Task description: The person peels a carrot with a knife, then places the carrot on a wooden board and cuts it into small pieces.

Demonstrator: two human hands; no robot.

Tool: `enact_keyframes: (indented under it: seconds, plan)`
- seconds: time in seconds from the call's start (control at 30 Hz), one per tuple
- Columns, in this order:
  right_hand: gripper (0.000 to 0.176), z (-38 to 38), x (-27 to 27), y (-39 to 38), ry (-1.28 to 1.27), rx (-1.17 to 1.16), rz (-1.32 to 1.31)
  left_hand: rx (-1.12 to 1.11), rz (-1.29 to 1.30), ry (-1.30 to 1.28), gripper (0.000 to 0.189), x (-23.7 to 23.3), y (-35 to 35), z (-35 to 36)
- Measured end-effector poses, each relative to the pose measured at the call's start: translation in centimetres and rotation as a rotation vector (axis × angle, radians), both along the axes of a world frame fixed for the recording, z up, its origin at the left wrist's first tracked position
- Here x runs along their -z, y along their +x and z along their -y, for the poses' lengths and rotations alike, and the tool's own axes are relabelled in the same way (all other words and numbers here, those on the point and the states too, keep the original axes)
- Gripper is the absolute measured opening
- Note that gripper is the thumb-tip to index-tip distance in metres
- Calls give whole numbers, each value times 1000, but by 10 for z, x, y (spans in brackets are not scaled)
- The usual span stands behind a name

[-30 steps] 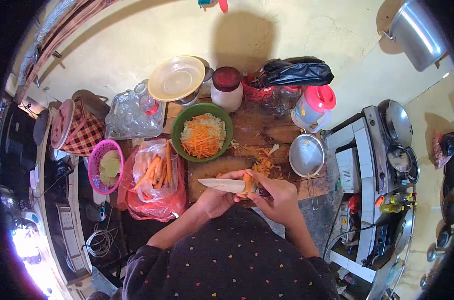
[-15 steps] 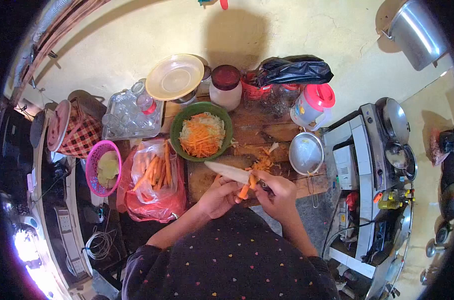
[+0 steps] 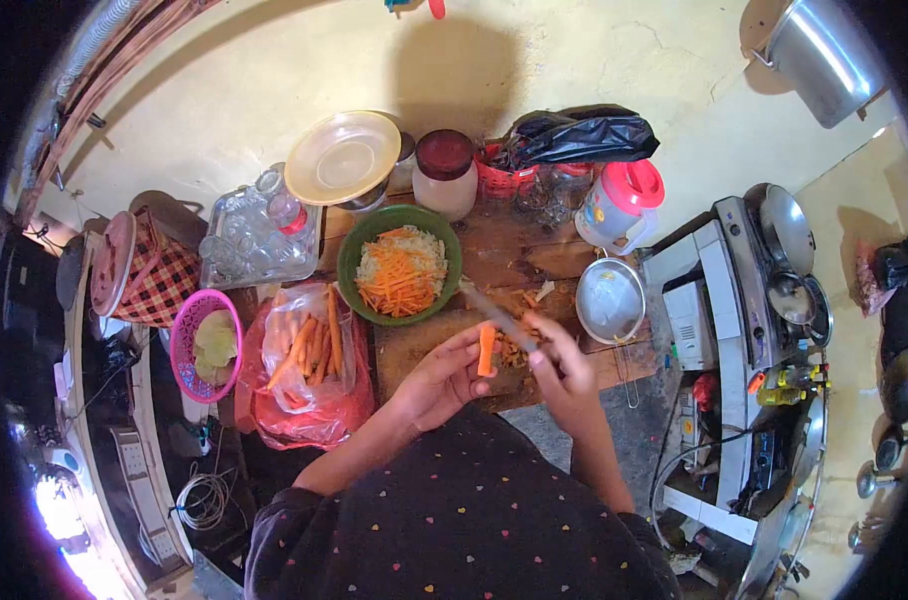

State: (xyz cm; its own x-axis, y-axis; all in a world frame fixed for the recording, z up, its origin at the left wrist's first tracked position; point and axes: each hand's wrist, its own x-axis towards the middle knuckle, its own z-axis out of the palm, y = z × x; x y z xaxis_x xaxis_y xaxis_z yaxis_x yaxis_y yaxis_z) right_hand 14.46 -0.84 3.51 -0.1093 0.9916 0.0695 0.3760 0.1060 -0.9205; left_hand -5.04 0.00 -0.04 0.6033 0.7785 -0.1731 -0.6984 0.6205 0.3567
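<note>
My left hand (image 3: 439, 378) is closed around a short piece of carrot (image 3: 486, 350), held upright above the table's front edge. In my right hand (image 3: 566, 378) is a knife (image 3: 504, 320), its blade slanting up and to the left, a little apart from the carrot. Beyond the hands stands a green bowl (image 3: 348, 290) holding orange carrot strips (image 3: 399, 275) over pale shreds. Carrot peelings (image 3: 519, 355) lie on the wood, partly hidden behind the knife and right hand. To the left, whole carrots (image 3: 314, 345) rest in a clear bag on a red plastic bag (image 3: 299, 425).
A strainer (image 3: 611, 300) lies at the right edge of the wooden table (image 3: 534, 255). On the left are a pink basket (image 3: 177, 350) with pale pieces and a tray (image 3: 259, 280) of glasses. A jar (image 3: 445, 190) and a pitcher (image 3: 619, 205) stand at the back. The stove (image 3: 749, 260) is right.
My right hand has drawn the knife away from the carrot and turned its blade more upward. The left hand now holds the carrot piece more upright, its fingers more opened out.
</note>
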Motion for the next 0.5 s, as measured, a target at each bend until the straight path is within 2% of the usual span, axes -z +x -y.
enact_keyframes:
  seconds: [0.03,0.07,0.1,0.17,0.5]
  plan:
    - [41,3,-7,-3,-4,-78,-6,-1,23,1,44,2,0,0]
    - [41,3,-8,-6,108,-143,1,-1,46,2,43,3,-1,1]
    - [42,2,-8,-10,221,-207,8,-14,-21,-9,42,2,-1,1]
    - [44,4,-18,-14,230,-280,42,-41,-155,-31,39,-2,-2,2]
    - [51,4,-22,-15,348,-386,175,-81,-179,13,31,-1,-11,2]
